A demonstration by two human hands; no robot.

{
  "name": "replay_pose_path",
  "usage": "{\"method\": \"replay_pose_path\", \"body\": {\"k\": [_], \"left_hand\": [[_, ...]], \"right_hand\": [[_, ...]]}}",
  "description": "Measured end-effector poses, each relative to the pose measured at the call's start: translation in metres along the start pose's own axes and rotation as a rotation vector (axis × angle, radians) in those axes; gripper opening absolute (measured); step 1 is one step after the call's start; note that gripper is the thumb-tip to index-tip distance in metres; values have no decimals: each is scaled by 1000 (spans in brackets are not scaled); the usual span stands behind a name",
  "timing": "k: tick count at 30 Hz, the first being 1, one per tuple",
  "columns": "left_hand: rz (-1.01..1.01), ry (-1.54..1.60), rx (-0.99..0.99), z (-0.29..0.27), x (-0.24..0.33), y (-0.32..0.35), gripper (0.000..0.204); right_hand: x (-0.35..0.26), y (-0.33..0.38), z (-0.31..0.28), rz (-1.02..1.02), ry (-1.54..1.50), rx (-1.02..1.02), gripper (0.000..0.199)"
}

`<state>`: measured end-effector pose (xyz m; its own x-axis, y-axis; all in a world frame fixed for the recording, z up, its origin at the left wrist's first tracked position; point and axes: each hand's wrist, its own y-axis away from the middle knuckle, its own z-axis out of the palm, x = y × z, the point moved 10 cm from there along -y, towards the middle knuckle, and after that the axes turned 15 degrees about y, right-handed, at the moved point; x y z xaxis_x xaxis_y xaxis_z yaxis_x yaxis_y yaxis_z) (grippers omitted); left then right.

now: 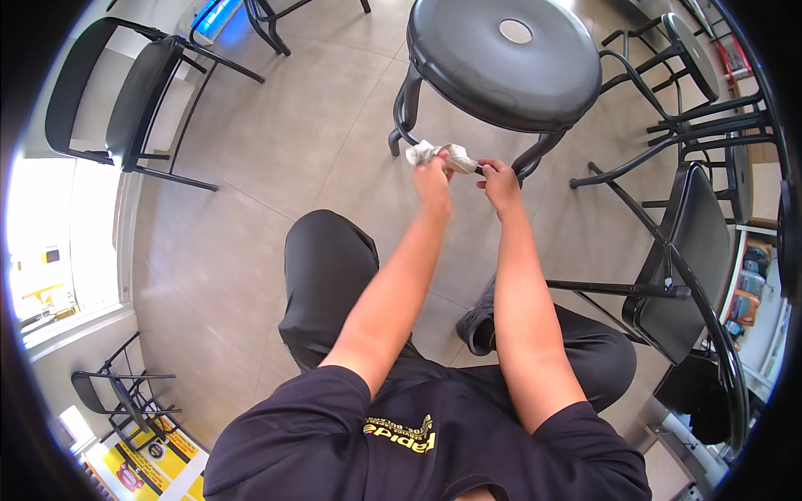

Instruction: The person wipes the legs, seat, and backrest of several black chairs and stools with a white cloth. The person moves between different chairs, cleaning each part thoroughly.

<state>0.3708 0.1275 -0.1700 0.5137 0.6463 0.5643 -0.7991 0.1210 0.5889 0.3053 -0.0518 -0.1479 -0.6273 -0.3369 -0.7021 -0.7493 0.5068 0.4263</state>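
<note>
A round black stool (493,71) with a small pale disc on its seat stands in front of me. Near its base, a white crumpled cloth (455,159) is wrapped around the stool's black lower rail. My left hand (433,179) is closed on the cloth against that rail. To its right, my right hand (501,185) has its fingers wrapped round the bare part of the same rail, close to a front leg (539,154). Both forearms reach forward between my knees. The part of the rail under the cloth is hidden.
A black folding chair (142,100) stands at the far left, and another (681,259) is close on my right. More black stools (693,58) crowd the upper right. A smaller folding chair (117,392) is at the lower left. Grey tiled floor (217,250) lies between them.
</note>
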Motion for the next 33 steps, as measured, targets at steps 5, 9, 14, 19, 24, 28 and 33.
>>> {"method": "replay_pose_path", "body": {"k": [5, 9, 14, 19, 24, 28, 33], "left_hand": [[431, -201, 235, -14, 57, -23, 31], [519, -177, 435, -47, 64, -35, 43], [113, -128, 242, 17, 15, -19, 62], [367, -309, 251, -14, 33, -53, 57], [463, -493, 42, 18, 4, 4, 50], [353, -381, 8, 14, -52, 20, 45], [70, -172, 12, -7, -37, -29, 44]], "right_hand": [[-15, 8, -3, -20, -20, -27, 33], [-23, 7, 6, -19, 9, -41, 33], [-1, 3, -7, 16, 1, 32, 33], [-24, 11, 12, -57, 9, 5, 33], [19, -15, 0, 1, -2, 68, 30], [13, -13, 14, 97, -133, -38, 27], [8, -3, -13, 90, -8, -2, 25]]}}
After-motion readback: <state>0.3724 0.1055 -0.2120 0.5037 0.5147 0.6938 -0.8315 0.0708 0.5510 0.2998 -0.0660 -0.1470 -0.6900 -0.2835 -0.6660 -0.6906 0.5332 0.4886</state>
